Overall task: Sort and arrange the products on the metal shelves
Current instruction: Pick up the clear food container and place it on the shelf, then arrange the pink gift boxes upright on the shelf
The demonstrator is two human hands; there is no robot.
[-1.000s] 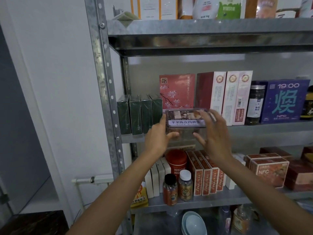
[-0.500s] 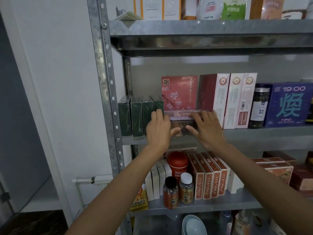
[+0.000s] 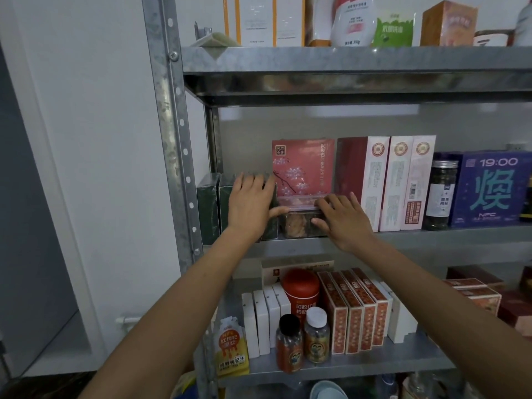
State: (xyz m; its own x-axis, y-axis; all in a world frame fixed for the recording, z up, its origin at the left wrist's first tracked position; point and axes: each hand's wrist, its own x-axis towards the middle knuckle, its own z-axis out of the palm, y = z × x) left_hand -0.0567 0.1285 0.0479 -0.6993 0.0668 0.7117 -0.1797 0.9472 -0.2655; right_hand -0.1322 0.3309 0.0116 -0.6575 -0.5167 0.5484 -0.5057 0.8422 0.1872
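A clear plastic container (image 3: 299, 224) with brown pieces inside sits on the middle metal shelf (image 3: 449, 237), in front of a pink blossom-print box (image 3: 302, 165). My right hand (image 3: 344, 218) holds its right end, with the fingers on the lid and the thumb against the front wall. My left hand (image 3: 252, 203) lies flat with straight fingers on the dark green boxes (image 3: 207, 208), and its thumb touches the container's left side.
Right of the container stand tall red-and-white boxes (image 3: 385, 182), a dark jar (image 3: 439, 194) and a purple box (image 3: 495, 188). The lower shelf holds a red canister (image 3: 300, 295), two small bottles (image 3: 302, 341) and orange cartons (image 3: 357, 312). The steel upright (image 3: 169, 139) is at the left.
Both hands carried the container from in front of the shelf down onto the middle shelf. The left hand's fingers have since spread flat over the green boxes.
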